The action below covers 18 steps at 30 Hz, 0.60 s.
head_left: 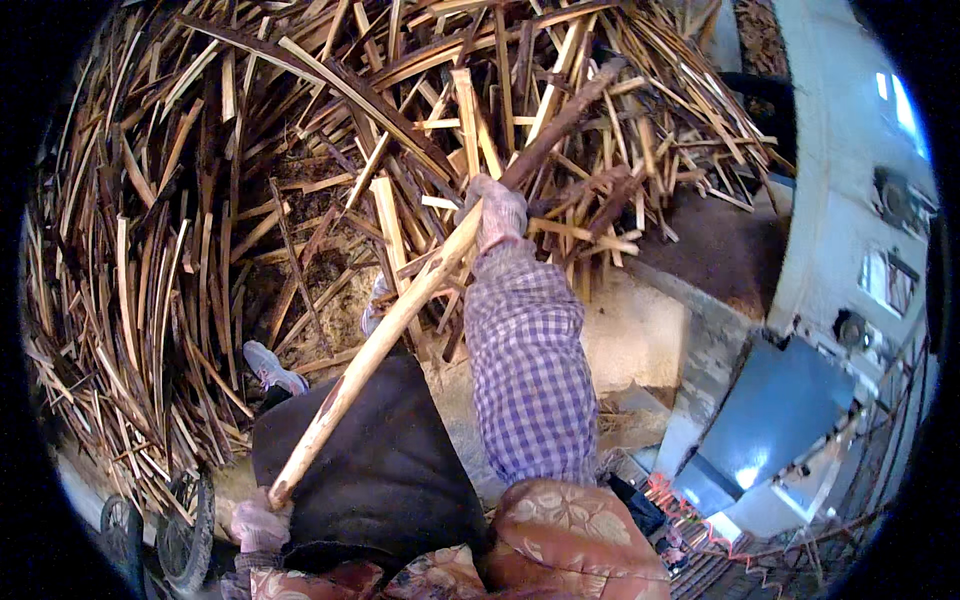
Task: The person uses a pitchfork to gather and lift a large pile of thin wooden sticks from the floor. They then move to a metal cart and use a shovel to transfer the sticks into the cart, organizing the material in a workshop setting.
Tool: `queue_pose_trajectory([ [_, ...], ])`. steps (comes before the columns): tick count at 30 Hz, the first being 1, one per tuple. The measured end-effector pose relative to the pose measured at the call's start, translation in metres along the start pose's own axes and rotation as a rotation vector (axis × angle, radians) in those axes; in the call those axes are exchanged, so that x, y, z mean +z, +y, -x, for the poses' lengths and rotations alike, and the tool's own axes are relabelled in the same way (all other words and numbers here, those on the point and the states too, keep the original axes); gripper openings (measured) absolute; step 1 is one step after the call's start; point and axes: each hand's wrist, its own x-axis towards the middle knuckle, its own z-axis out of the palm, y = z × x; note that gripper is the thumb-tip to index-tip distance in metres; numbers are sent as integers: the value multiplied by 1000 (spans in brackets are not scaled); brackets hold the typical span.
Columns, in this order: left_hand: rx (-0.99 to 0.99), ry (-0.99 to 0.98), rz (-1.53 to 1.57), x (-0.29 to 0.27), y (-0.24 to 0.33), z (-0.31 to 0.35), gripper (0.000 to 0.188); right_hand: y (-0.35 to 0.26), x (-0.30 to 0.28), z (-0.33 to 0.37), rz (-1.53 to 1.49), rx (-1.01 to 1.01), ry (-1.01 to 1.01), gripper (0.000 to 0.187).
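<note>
Two hands on a pole (372,358), pale near the body and dark beyond

Nearest, at the lower left, the left hand (260,525) closes round the butt end of the pole. The pole slants across a dark cloth (372,455) over the person's lap, passing from the cloth's lower left edge past its top edge. Farther out, the right hand (497,212), below a checked sleeve (530,370), wraps the pole where pale wood gives way to dark.

The stripping looks roughly half done, in my judgement: the length between the hands is bare and smooth apart from a few brown patches, while a dark, bark-covered length (562,128) runs on past the right hand. That part seems to belong to the same pole, though the grip hides the join; if so, its bark is what is left.

The long axis is diagonal: the butt points back toward the body on the person's left, the other end away and to the right, into the pile.

Beyond the lap, a shoe (272,368) shows left of the pole. Past it, a heap of split strips (190,250) spreads round the left and far sides. To the right lie a blue panel (775,415) and a pale wall (830,130).
</note>
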Motion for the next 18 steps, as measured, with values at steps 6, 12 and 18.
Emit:
queue_pose_trajectory([
  [6, -117, 132, 16, -70, 58, 26, 29, -48, 12, 22, -100, 54, -91, 19],
  [12, -46, 175, -40, -50, 38, 51, 45, -44, -15, 27, -287, -29, -324, 20],
  [18, -162, -265, -81, -15, -15, 97, 48, -7, -18, 120, -251, -149, -289, 24],
])
